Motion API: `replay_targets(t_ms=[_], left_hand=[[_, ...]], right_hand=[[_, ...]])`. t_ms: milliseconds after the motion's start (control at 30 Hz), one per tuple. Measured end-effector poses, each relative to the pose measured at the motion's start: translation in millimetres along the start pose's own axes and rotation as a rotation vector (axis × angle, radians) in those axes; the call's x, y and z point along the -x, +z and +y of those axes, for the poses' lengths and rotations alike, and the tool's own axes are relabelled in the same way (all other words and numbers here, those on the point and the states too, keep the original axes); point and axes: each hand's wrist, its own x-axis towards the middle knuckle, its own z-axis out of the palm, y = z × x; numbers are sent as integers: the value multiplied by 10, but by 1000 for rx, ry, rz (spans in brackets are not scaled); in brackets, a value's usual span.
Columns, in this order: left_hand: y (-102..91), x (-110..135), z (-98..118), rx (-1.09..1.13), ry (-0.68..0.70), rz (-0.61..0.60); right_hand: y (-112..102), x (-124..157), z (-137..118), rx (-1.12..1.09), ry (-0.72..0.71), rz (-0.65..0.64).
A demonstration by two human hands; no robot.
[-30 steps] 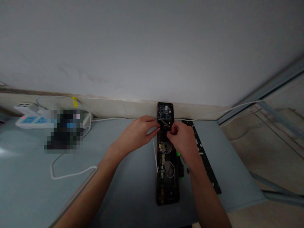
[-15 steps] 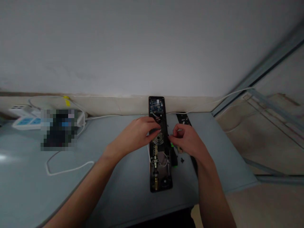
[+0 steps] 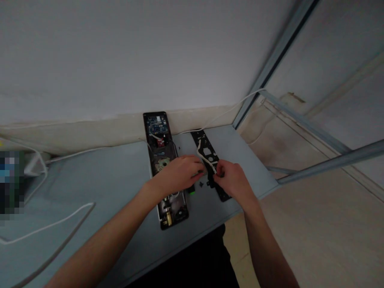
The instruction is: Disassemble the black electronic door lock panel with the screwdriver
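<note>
Pinched together, the fingertips of my right hand appear clamped on a white lead, which lies across a black perforated plate. I cannot tell whether my left hand grips anything; it spans the open black housing, beside the plate. Noted further: blue circuit board at the housing's far end; grey-blue table beneath.

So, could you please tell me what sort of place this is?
It looks like an improvised electronics workbench: an opened black housing exposes a blue circuit board, and a perforated black plate lies beside it on the blue-grey table.
</note>
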Motion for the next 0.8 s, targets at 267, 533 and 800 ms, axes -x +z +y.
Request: replay_targets(t_ms=[267,533,800], left_hand=[[214,-81,15,-52,18,-94],[246,-50,-36,-31,-19,-92],[234,-22,-59,-69,-34,-100]], right_hand=[[180,66,7,194,-1,-91],[126,51,-29,229,-34,-130],[177,-2,-51,263,-44,-169]])
